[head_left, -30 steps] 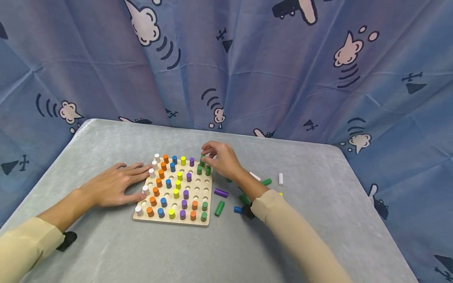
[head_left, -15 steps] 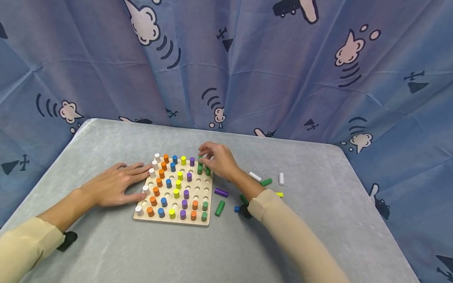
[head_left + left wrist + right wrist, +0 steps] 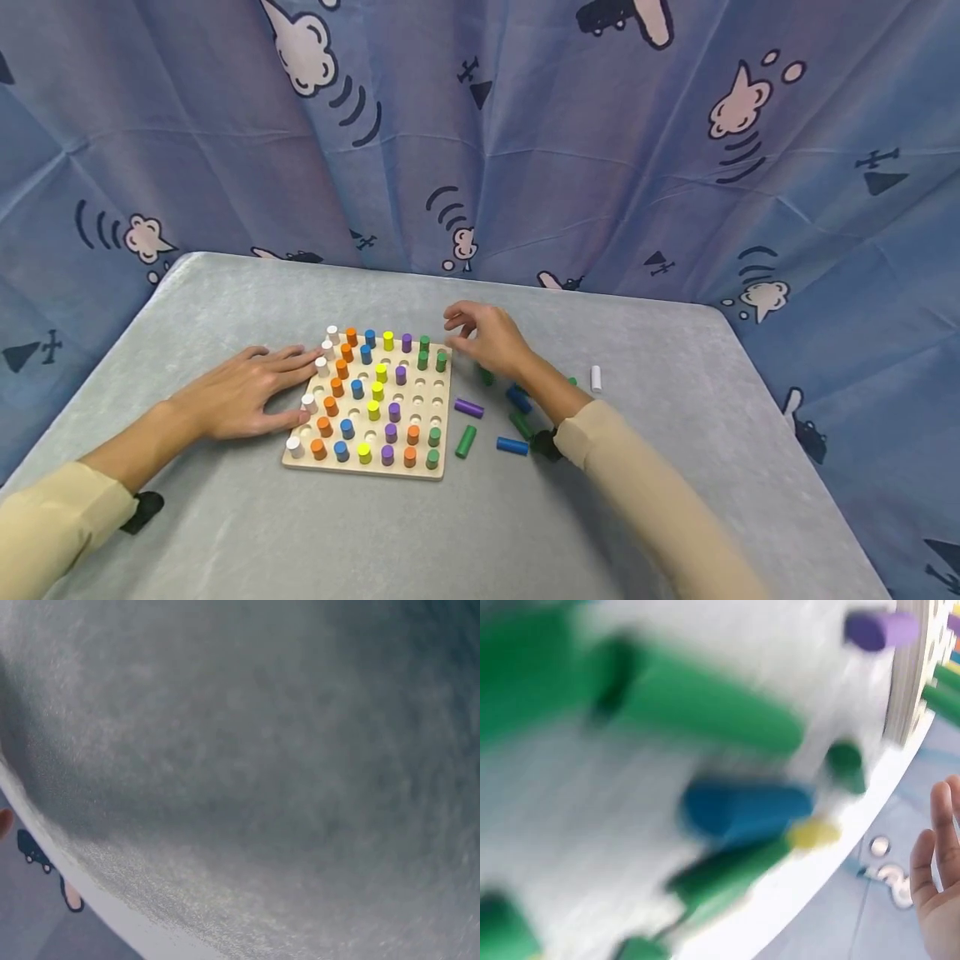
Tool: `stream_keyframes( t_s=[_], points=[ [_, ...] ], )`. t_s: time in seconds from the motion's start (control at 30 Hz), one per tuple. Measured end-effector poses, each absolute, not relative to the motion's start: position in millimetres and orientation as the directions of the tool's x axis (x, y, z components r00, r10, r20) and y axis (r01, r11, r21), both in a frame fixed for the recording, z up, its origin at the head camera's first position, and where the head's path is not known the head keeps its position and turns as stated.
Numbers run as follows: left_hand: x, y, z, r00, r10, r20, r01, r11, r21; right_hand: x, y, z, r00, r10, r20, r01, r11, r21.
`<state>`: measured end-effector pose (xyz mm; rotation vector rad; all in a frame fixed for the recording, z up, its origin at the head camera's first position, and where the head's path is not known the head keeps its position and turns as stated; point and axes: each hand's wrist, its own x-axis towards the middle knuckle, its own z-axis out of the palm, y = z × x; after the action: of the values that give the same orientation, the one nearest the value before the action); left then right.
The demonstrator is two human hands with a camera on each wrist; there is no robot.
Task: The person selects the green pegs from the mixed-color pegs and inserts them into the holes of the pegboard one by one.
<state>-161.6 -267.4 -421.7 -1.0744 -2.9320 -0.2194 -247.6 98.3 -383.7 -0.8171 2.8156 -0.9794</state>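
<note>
In the head view a wooden pegboard (image 3: 363, 472) lies on the table, with rows of white, orange, blue, yellow, purple and green pegs standing in it. My left hand (image 3: 243, 392) rests along its left side, fingers spread, fingertips and thumb at the edge. Just off the back right corner hovers my right hand (image 3: 491, 337), its fingers loosely bent and nothing between them. Nearest to it in the board are a green peg (image 3: 424, 343) in the back row and two more green ones just in front. The right wrist view also shows the relaxed right fingers (image 3: 943, 817).
Loose pegs lie right of the board: a purple peg (image 3: 468, 408), a green peg (image 3: 466, 442), a blue peg (image 3: 512, 446) and a white peg (image 3: 596, 379), with others partly under the right forearm. A patterned curtain (image 3: 487, 150) hangs behind the grey table (image 3: 360, 533).
My right hand has let go of the green peg, which now stands lower in the back row, and has moved right, off the board. The left hand has stayed put.
</note>
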Motion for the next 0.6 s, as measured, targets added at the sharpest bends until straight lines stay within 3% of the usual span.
stream_keyframes(
  t_s=[0.3, 0.6],
  points=[
    [-161, -268, -421, -0.762, 0.644, 0.064, 0.647, 0.754, 0.114, -244, 173, -382, -0.887, -0.462, -0.006, -0.393, 0.762, -0.515],
    [-161, -266, -420, -0.758, 0.649, 0.070, 0.652, 0.751, 0.106, -233, 227, -379, -0.893, -0.450, -0.026, -0.376, 0.774, -0.509]
  ],
)
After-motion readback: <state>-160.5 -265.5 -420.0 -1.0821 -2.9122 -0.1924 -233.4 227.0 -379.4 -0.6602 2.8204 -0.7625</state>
